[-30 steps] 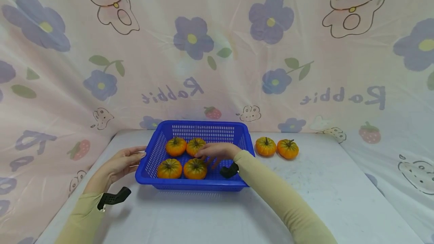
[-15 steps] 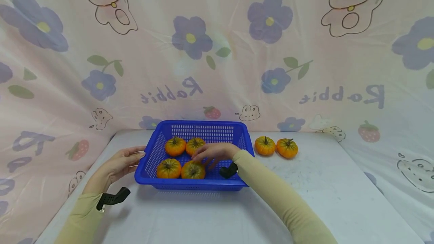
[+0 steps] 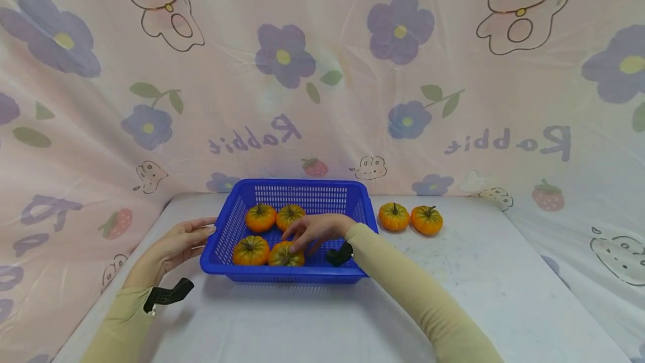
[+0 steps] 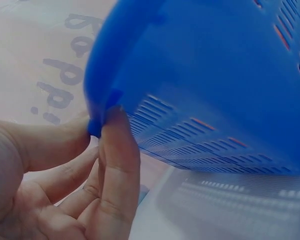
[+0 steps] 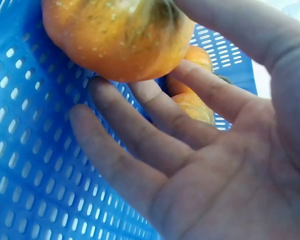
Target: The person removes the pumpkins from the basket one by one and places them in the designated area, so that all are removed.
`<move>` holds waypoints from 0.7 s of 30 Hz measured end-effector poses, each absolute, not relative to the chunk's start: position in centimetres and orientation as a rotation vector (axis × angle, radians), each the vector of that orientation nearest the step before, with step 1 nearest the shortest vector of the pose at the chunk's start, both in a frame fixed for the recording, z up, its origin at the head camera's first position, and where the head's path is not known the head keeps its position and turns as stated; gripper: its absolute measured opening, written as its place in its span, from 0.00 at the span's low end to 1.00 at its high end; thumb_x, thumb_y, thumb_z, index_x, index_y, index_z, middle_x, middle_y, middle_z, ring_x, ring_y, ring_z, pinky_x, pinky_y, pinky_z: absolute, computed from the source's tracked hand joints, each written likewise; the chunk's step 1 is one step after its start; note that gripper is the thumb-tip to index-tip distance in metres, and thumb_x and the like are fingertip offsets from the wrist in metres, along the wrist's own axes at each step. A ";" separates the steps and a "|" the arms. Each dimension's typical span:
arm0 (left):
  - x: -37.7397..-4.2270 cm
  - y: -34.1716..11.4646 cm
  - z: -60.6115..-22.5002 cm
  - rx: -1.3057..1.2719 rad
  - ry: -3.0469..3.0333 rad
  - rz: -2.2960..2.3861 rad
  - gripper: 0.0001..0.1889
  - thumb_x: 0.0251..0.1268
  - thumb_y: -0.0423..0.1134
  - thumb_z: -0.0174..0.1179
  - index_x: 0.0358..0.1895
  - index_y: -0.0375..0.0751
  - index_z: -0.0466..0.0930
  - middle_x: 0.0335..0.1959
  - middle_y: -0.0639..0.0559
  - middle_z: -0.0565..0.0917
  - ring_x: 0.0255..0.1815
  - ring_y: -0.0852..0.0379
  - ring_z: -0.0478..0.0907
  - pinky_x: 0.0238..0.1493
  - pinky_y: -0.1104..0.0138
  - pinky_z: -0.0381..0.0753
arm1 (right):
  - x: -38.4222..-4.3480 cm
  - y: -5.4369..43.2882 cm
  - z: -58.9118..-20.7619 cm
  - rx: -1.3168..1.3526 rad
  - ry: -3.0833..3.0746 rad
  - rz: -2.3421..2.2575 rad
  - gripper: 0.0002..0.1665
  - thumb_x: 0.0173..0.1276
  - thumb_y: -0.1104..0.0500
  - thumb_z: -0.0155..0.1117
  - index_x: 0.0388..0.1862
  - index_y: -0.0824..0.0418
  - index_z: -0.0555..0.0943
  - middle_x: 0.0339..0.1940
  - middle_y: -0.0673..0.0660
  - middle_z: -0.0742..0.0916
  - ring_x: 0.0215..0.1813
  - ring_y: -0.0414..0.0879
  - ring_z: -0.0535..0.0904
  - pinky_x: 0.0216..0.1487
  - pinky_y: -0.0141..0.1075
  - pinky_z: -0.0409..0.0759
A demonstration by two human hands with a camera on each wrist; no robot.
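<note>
My left hand [image 3: 177, 245] pinches the left rim of a blue plastic basket [image 3: 292, 274] between thumb and fingers; the rim grip is close up in the left wrist view. Inside the basket, my right hand [image 3: 319, 229] touches the front right small orange pumpkin [image 3: 285, 256]. Its thumb lies over that pumpkin [image 5: 117, 40], while the other fingers extend loosely behind and below. Beside it sits the front left pumpkin [image 3: 250, 251]. Two more stand behind, a left one [image 3: 260, 218] and a right one [image 3: 290, 216], the latter partly hidden by my hand.
To the right of the basket, two more pumpkins, one nearer [image 3: 394, 217] and one farther right [image 3: 426, 220], rest on the white table [image 3: 453, 296]. A patterned cloth [image 3: 342, 99] hangs behind and along the sides.
The front right pumpkin has shifted slightly left and toward me, its stem tilting forward. My right thumb has come over its top. The left hand keeps its hold on the rim.
</note>
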State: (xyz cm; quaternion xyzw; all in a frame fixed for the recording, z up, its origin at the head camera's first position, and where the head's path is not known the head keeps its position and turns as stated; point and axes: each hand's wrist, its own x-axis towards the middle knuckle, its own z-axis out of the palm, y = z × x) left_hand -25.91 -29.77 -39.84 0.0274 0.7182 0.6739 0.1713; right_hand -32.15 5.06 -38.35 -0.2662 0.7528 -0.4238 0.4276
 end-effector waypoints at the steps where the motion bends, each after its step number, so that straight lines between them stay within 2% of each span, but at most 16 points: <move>1: -25.9 -29.8 -39.8 0.077 2.039 1.914 0.32 0.73 0.39 0.52 0.72 0.27 0.50 0.44 0.53 0.83 0.43 0.55 0.81 0.49 0.63 0.80 | -32.1 5.0 -38.4 -0.664 1.884 -1.056 0.25 0.66 0.60 0.65 0.61 0.61 0.74 0.48 0.57 0.83 0.49 0.50 0.80 0.55 0.54 0.76; 21: -25.5 -29.5 -39.6 0.085 2.054 1.916 0.34 0.72 0.40 0.54 0.72 0.27 0.50 0.45 0.52 0.83 0.44 0.55 0.81 0.49 0.63 0.80 | -32.1 5.0 -38.6 -0.671 1.881 -1.059 0.18 0.65 0.64 0.65 0.54 0.61 0.77 0.45 0.59 0.83 0.46 0.51 0.80 0.52 0.49 0.79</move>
